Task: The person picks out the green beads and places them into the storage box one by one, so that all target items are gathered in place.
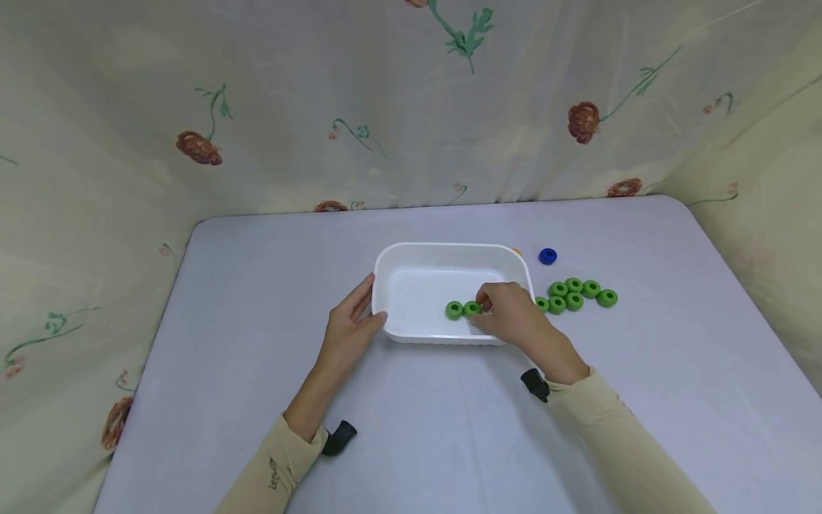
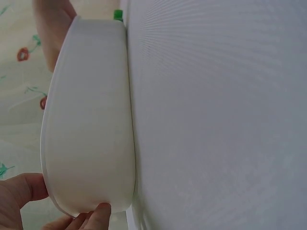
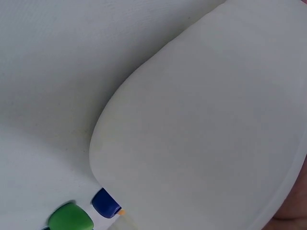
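Observation:
A white rectangular plastic tub [image 1: 411, 285] stands on the table, and my left hand [image 1: 349, 325] holds it by its left end. In the left wrist view the thumb [image 2: 33, 186] lies at the rim and fingertips [image 2: 101, 214] press the outer wall. My right hand [image 1: 514, 314] reaches over the near right side into the tub. Thumb and index finger pinch a green bead [image 1: 472, 308] with a round hole, low over the tub's floor. Just left of it lies another green bead [image 1: 454, 310]. In the right wrist view the tub's wall hides the fingertips.
Several green beads [image 1: 574, 302] lie in a cluster right of the tub. Behind them is a blue bead [image 1: 548, 256], and a bit of an orange piece [image 1: 516, 251] shows past the tub's far right corner. A flowered curtain [image 1: 385, 107] hangs behind the pale table [image 1: 270, 285].

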A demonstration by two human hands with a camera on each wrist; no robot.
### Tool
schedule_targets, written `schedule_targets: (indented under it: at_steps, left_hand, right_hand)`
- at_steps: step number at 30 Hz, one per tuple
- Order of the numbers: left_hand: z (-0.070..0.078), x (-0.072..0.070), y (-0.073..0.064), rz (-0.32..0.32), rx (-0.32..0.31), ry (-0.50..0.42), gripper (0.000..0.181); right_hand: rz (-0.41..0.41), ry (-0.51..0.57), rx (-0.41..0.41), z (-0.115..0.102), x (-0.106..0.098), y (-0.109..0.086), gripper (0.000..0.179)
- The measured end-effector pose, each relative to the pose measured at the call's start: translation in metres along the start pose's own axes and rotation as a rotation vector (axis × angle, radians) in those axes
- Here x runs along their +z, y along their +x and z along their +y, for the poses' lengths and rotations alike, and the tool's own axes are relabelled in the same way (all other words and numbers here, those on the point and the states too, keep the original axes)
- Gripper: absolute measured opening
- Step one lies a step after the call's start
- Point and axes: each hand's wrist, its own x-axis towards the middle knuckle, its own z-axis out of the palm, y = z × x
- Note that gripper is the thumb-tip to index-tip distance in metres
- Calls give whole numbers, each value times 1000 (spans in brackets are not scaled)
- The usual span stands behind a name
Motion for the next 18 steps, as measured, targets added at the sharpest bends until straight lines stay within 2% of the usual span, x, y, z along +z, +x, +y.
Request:
schedule_targets:
  at_steps: [11, 14, 18]
  left_hand:
    - [1, 1, -1, 13, 4, 9, 68]
    - [1, 1, -1, 15, 2, 12, 68]
    - [1, 2, -1, 14, 7, 20, 68]
  right_hand:
    - [17, 28, 12, 0, -2, -1, 33]
    - [97, 70, 5, 0, -5, -5, 33]
    - [315, 197, -5, 3, -10, -14, 29]
